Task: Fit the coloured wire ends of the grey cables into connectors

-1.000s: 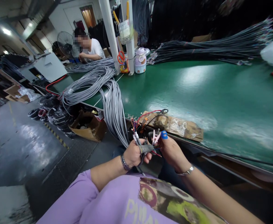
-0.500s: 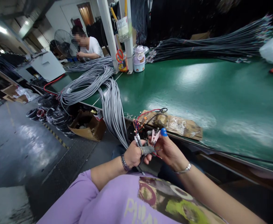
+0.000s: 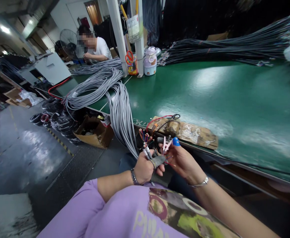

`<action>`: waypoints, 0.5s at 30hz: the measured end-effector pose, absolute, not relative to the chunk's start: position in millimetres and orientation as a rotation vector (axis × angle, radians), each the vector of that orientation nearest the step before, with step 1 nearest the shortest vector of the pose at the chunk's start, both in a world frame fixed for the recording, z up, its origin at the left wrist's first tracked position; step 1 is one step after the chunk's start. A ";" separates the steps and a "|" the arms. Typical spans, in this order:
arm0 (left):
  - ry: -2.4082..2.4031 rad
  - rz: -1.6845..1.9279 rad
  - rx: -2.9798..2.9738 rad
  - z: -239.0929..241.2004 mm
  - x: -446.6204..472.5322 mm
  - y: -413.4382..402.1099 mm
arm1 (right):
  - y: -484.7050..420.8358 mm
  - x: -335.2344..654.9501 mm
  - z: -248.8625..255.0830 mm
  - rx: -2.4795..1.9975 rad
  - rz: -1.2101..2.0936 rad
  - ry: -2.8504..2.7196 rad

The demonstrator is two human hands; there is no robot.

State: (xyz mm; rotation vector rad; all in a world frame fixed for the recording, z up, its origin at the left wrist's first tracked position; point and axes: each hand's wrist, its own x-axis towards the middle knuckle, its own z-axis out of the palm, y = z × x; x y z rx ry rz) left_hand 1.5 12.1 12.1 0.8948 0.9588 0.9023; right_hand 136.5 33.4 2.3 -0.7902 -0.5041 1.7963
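A green table (image 3: 221,99) carries a thick grey cable bundle (image 3: 120,112) that curls across its left part and hangs over the near edge, while darker cables (image 3: 224,49) lie fanned along the far edge. Near the far edge by a white post (image 3: 117,36) stand orange-handled scissors (image 3: 129,59) and a pale lidded jar (image 3: 150,62), and a worn cardboard strip (image 3: 197,134) lies on the near edge. Beyond the far left corner a person in a white shirt (image 3: 101,49) sits by a fan (image 3: 68,41), and an open cardboard box (image 3: 92,134) rests on the floor below the near edge.

Cable-assembly factory: cable bundles (image 3: 120,109), green workbench (image 3: 209,96).
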 end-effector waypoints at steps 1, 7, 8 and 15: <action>0.961 0.908 0.898 12.6 3.0 12.8 | 33.5 136.3 0.3 -0.753 1.823 -0.527; 0.975 0.930 0.865 13.1 7.2 14.8 | 37.2 135.2 -10.1 -0.621 1.954 -0.490; 0.977 0.930 0.862 12.7 7.5 14.8 | 38.1 134.9 -11.0 -0.634 1.944 -0.463; 0.968 0.928 0.873 9.8 5.1 12.6 | 37.8 131.7 -10.9 -0.712 1.862 -0.353</action>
